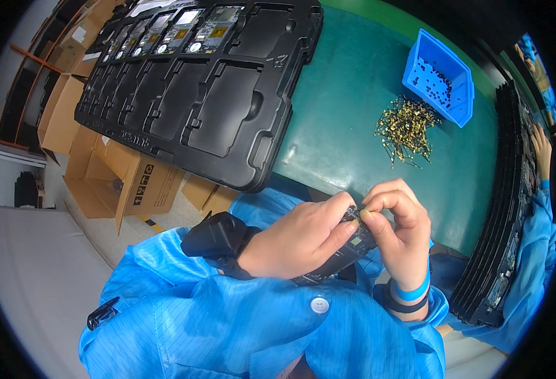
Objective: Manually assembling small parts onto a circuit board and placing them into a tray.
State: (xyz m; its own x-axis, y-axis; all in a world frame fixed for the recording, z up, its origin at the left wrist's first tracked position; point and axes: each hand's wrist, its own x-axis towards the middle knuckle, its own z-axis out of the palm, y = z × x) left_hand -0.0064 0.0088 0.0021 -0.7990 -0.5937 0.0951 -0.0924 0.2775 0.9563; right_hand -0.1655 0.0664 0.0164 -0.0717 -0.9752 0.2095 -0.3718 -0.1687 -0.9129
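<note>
A dark circuit board is held close to my body, tilted, at the table's near edge. My left hand grips it with the thumb across its face and covers much of it. My right hand pinches thumb and index finger together at the board's upper end. Whatever sits between those fingertips is too small to make out. Beyond my hands, a loose pile of small gold and black cable-like parts lies on the green mat.
A black moulded tray at the left bears several circuit boards in its far row. A blue bin with small dark pieces stands at the far right. Stacked black trays and another person's hand are right. Cardboard boxes stand left.
</note>
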